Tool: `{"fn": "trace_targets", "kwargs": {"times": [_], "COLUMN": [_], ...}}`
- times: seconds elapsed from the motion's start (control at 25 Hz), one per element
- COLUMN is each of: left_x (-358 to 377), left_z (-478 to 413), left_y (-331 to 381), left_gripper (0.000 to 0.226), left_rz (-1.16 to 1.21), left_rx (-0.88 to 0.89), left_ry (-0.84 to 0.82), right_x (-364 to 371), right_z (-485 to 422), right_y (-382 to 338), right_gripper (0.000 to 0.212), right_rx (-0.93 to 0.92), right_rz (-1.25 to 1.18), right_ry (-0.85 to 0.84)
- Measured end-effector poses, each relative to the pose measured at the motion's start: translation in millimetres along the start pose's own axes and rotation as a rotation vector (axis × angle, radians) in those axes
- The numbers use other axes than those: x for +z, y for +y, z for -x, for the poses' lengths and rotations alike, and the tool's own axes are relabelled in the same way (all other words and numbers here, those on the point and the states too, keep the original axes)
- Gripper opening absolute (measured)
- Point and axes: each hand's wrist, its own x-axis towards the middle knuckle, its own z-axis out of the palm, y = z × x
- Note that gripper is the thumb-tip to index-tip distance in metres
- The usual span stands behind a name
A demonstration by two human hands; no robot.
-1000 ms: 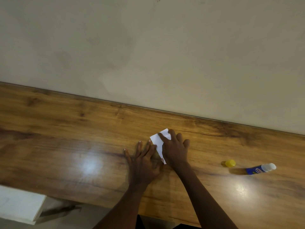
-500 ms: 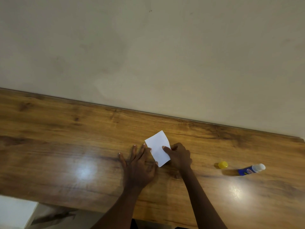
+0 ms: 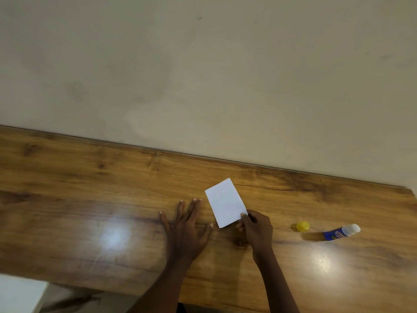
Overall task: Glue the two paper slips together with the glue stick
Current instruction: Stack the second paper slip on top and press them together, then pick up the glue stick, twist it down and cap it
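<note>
Two hands work on a wooden table (image 3: 67,199) that runs along a pale wall (image 3: 203,75). The left hand (image 3: 185,231) lies flat on the wood, palm down, its fingers (image 3: 194,208) spread and pointing toward the wall, the thumb out to the side. It touches nothing but the table; its thumb tip sits just beside the paper's near corner, apart from it.

The right hand (image 3: 257,231) is curled, and its thumb and fingertips pinch the near right corner of a white paper (image 3: 225,202). Only one white rectangle shows, so I cannot tell whether it is a single slip or two slips laid one on the other. The paper lies tilted, its long side running from the near right up toward the far left, between the two hands and a little farther from the person than they are. Whether it rests flat on the wood or is lifted slightly at the pinched corner I cannot tell.

Well off to the right of the right hand, a small yellow cap (image 3: 302,226) sits on the table by itself. Near it, further right, the glue stick (image 3: 341,232) lies on its side with a blue label and its white end pointing to the right, uncapped. Bright light patches glare on the wood near both forearms.
</note>
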Motion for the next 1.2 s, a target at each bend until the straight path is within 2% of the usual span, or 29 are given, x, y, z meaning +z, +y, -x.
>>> {"fn": "trace_targets", "kwargs": {"times": [0.08,0.2,0.4,0.56,0.64,0.76,0.88,0.96,1.0,1.08,1.2], "left_x": [-1,-2,-2,-3,-4,-7,-11,-15,-17,-13,4], "left_z": [0,0,0,0,-1,-1,2,2,1,-2,-7], "left_y": [0,1,1,1,2,4,5,15,27,59,121], "left_gripper": [0.066,0.065,0.068,0.069,0.069,0.07,0.078,0.093,0.098,0.09,0.075], "left_rz": [0.026,0.045,0.017,0.006,0.007,0.002,0.011,0.061,0.088,0.131,0.275], "left_rx": [-0.002,-0.011,-0.005,-0.001,0.002,0.009,0.028,-0.012,-0.009,0.066,0.198], "left_ry": [0.019,0.012,0.0,-0.018,-0.03,-0.046,-0.063,-0.065,-0.062,-0.085,-0.21], "right_x": [-2,2,5,2,-10,-46,-97,-126,-139,-156,-174], "right_z": [-4,-12,-16,-5,4,20,33,33,31,25,13], "right_y": [-2,-4,4,9,15,37,60,68,70,71,67], "right_gripper": [0.017,0.02,0.048,0.062,0.058,0.044,0.026,0.022,0.027,0.04,0.063], "right_rx": [0.018,0.022,-0.027,-0.137,-0.166,-0.157,-0.051,0.036,0.065,0.084,0.044], "right_rz": [-0.081,-0.116,0.08,0.194,0.178,0.118,0.031,-0.076,-0.134,-0.22,-0.262], "right_ry": [0.053,0.043,0.096,0.064,0.089,0.226,0.413,0.539,0.586,0.6,0.486]}}
